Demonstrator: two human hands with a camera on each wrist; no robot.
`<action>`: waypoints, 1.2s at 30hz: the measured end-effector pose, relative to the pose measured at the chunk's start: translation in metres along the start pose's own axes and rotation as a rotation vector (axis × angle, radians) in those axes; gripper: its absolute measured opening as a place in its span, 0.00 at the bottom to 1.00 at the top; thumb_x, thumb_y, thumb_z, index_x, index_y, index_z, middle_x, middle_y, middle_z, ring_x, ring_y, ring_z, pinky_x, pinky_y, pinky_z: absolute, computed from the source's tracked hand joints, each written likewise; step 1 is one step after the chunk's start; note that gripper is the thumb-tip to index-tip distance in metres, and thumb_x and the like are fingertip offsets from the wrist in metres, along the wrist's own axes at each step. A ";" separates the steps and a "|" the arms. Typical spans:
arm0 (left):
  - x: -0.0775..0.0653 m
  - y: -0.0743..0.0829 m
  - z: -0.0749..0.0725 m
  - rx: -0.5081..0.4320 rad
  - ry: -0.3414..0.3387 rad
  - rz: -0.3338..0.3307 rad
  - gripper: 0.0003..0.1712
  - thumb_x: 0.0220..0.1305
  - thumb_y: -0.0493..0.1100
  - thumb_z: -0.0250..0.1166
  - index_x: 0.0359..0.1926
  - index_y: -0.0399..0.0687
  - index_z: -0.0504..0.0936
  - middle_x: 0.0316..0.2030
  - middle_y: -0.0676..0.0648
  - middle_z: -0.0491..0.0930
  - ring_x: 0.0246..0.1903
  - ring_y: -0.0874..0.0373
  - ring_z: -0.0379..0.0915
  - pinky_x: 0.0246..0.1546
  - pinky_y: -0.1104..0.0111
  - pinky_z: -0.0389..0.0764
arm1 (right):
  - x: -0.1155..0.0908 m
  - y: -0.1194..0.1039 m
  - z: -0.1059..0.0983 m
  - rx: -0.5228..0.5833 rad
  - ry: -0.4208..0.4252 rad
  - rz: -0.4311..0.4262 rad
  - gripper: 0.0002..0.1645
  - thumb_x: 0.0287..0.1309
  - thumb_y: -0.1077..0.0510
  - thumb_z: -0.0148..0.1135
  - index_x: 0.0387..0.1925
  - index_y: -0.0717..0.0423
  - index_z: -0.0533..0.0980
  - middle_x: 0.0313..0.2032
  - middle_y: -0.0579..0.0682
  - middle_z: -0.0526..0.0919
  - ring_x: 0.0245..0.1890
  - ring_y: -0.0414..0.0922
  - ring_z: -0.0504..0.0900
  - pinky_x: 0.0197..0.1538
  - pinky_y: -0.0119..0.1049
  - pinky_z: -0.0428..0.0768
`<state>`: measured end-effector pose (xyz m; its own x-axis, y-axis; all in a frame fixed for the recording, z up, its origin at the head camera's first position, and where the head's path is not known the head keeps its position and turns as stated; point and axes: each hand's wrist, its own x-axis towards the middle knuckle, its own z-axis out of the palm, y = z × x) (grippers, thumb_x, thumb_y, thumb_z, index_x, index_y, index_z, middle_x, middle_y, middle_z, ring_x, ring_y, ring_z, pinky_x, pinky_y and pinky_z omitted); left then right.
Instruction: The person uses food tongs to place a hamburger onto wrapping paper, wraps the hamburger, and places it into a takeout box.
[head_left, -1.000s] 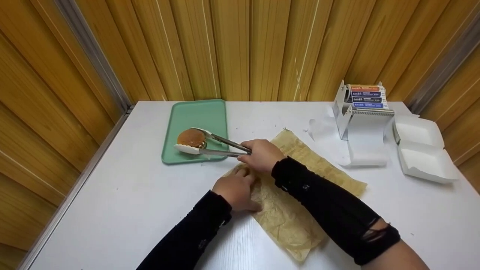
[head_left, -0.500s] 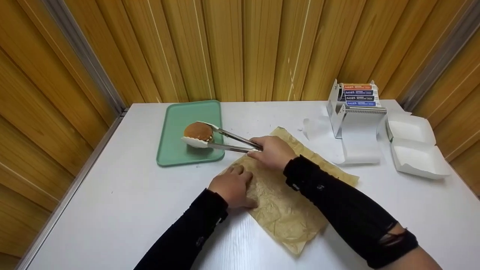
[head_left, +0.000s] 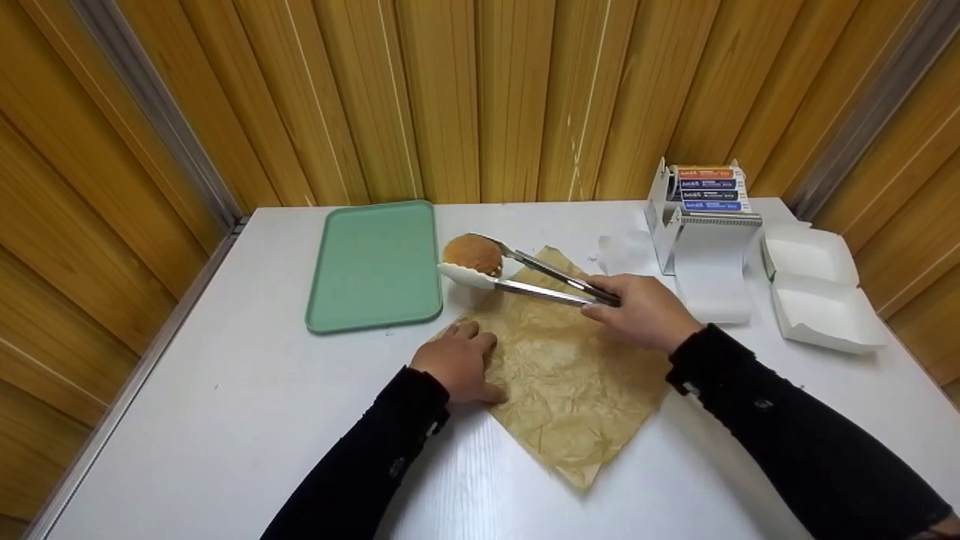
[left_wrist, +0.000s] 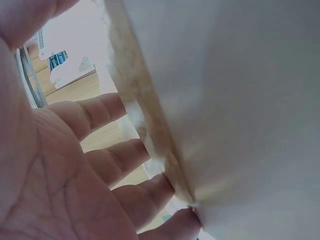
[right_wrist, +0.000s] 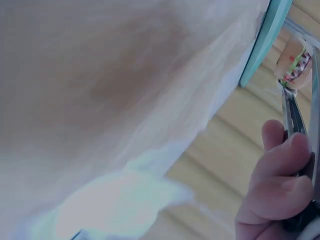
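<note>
My right hand (head_left: pixel 641 309) grips a pair of metal tongs (head_left: pixel 551 291) with pale scalloped tips. Between those tips a hamburger (head_left: pixel 472 253) is held, in the air just right of the green tray (head_left: pixel 373 270) and over the far left part of the brown wrapping paper (head_left: pixel 577 375). In the right wrist view, greens and a dark filling show along the side of the hamburger (right_wrist: pixel 296 70). My left hand (head_left: pixel 456 364) rests on the left edge of the paper, fingers spread. In the left wrist view its fingertips touch the paper's edge (left_wrist: pixel 145 110).
A metal dispenser (head_left: pixel 705 214) with coloured label rolls stands at the back right, a white strip (head_left: pixel 712 292) hanging from its front. Right of it lies an open white box (head_left: pixel 821 289). A slatted wood-look wall (head_left: pixel 480 97) closes off the table's back edge.
My right hand has carried the tongs and hamburger up off the tray and to the right, over the paper's far corner. The left hand has stayed at the paper's left edge.
</note>
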<state>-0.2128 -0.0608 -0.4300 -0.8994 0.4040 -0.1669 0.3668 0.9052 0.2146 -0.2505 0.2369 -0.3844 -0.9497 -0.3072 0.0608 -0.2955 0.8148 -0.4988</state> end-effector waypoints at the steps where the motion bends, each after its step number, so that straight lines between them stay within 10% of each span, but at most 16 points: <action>1: 0.001 0.000 -0.001 -0.001 -0.005 -0.004 0.50 0.54 0.70 0.75 0.72 0.52 0.74 0.75 0.40 0.68 0.78 0.40 0.59 0.75 0.52 0.70 | -0.007 0.005 -0.005 -0.012 0.001 0.000 0.30 0.68 0.47 0.69 0.68 0.50 0.79 0.53 0.56 0.89 0.42 0.50 0.81 0.51 0.49 0.79; 16: 0.014 -0.009 -0.008 -0.029 -0.046 -0.033 0.51 0.57 0.68 0.75 0.76 0.52 0.71 0.77 0.40 0.65 0.79 0.40 0.57 0.76 0.51 0.68 | -0.086 0.062 -0.037 -0.063 0.012 0.026 0.31 0.68 0.45 0.70 0.66 0.54 0.80 0.52 0.55 0.89 0.42 0.47 0.79 0.44 0.35 0.76; 36: 0.017 -0.012 -0.009 -0.057 -0.050 -0.033 0.52 0.58 0.68 0.74 0.77 0.53 0.70 0.79 0.41 0.63 0.80 0.38 0.55 0.77 0.50 0.67 | -0.098 0.078 -0.030 -0.084 -0.016 0.058 0.30 0.68 0.43 0.70 0.68 0.45 0.80 0.56 0.54 0.88 0.49 0.50 0.82 0.54 0.51 0.79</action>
<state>-0.2340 -0.0658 -0.4267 -0.8975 0.3811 -0.2222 0.3214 0.9099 0.2624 -0.1834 0.3460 -0.4032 -0.9640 -0.2651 0.0197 -0.2479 0.8696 -0.4271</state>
